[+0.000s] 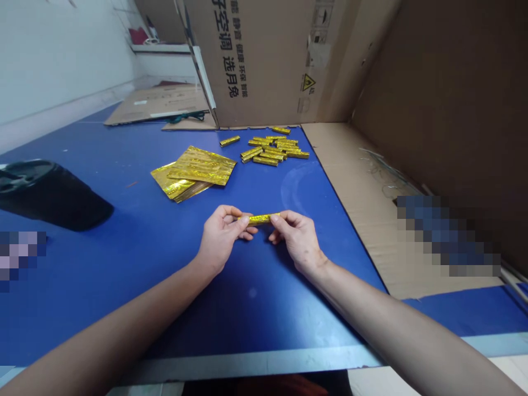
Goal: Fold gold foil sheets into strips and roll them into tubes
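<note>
Currently | left hand (220, 237) and right hand (296, 240) pinch gold foil roll (259, 219) between them | blue tabletop (136, 242)

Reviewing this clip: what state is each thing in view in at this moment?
Left hand: pinching one end of the stick.
Right hand: pinching the other end.
Gold foil-wrapped stick: held level between both hands.
Flat gold foil sheets: stacked, slightly fanned, lying on the blue tabletop.
Gold foil-wrapped sticks: loosely heaped, one lying apart.
Black tapered cylinder: lying on its side.
</note>
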`<state>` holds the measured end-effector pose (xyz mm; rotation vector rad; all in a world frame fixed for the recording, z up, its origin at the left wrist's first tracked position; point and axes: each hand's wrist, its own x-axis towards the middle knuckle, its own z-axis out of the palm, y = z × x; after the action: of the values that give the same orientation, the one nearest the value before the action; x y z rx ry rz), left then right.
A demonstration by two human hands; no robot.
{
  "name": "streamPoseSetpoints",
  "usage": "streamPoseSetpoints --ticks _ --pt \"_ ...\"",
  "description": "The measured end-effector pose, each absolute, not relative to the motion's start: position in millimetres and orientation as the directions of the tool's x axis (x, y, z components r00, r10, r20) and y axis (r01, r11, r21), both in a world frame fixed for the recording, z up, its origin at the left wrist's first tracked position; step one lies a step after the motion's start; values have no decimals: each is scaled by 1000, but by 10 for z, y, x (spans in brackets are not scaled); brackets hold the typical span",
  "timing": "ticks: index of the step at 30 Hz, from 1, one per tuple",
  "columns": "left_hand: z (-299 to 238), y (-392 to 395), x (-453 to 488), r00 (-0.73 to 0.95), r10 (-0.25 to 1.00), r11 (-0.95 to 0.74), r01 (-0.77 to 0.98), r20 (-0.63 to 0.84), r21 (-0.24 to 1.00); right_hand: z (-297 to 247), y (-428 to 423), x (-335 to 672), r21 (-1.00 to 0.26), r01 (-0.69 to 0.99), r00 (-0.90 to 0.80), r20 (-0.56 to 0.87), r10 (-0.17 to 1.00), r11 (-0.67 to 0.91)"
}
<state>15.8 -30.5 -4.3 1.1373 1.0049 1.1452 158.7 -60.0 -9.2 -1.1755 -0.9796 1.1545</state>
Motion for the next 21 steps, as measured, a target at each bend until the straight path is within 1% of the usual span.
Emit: streamPoseSetpoints --ticks 3,6,12,16,21 --pt "-39 -291 155 136 988 97 -160 -75 982 -103 -592 1589 -988 -150 197 -3 980 27" --pt "-48 -268 135 165 978 148 -130 -126 980 -111 -584 1600 -989 -142 224 14 974 47" --pt "-55 -230 81 192 964 214 -165 -181 963 -106 -587 1602 -993 -95 196 49 979 69" --pt "-44 -230 75 208 953 258 -187 -219 948 -108 -590 1605 -992 -124 191 14 982 38" --pt "-48 -250 94 181 962 237 -192 -203 952 -109 -589 1613 -987 -159 231 -27 973 10"
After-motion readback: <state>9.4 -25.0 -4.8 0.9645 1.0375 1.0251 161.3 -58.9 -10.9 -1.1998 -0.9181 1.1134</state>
